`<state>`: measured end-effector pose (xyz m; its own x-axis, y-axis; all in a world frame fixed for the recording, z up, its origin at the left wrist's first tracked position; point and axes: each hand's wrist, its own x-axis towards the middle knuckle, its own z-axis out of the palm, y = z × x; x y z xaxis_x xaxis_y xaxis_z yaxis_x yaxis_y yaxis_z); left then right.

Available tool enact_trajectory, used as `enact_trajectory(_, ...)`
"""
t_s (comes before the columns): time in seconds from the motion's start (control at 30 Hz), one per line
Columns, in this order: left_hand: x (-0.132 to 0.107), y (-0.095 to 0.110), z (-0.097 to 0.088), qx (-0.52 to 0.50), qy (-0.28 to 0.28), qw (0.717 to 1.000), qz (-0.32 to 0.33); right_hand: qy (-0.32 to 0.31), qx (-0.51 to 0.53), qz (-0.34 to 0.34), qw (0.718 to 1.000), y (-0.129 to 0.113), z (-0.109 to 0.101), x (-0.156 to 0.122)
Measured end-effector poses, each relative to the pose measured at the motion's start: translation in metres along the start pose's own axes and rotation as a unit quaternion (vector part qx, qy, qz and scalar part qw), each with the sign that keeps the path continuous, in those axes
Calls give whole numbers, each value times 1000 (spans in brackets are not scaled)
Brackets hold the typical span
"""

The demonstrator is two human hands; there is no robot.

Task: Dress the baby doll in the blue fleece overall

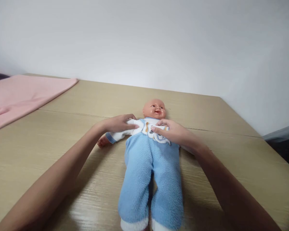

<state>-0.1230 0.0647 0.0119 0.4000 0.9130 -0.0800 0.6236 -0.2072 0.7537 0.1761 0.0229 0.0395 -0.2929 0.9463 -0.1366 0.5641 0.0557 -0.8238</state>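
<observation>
A baby doll (149,160) lies on its back on the wooden table (62,144), head away from me, dressed in a fluffy blue and white suit. My left hand (119,123) is closed on the white sleeve at the doll's shoulder. My right hand (173,131) rests on the doll's chest, its fingers pinching the white bib with a printed picture. The doll's bare hand sticks out of the sleeve cuff (110,138) just below my left wrist.
A pink blanket (19,96) lies spread at the table's far left corner. A white wall runs behind the table. The table's right edge drops to a dark floor at the far right.
</observation>
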Motion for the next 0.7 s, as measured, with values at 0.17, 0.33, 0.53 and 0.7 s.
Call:
enact_trajectory(0.17,0,1,-5,50,-52,997,14,-60,10,18,998,-8,-36,-4)
enact_trajectory(0.33,-3,9,-9,169,-94,979,-57,-112,29,15,993,-7,-51,-6)
enact_trajectory(0.53,0,7,-8,285,-52,950,-118,-140,-18,-11,990,23,-52,-13)
enact_trajectory(0.7,-12,24,-10,356,-6,929,-102,115,-168,-181,962,61,-33,-42)
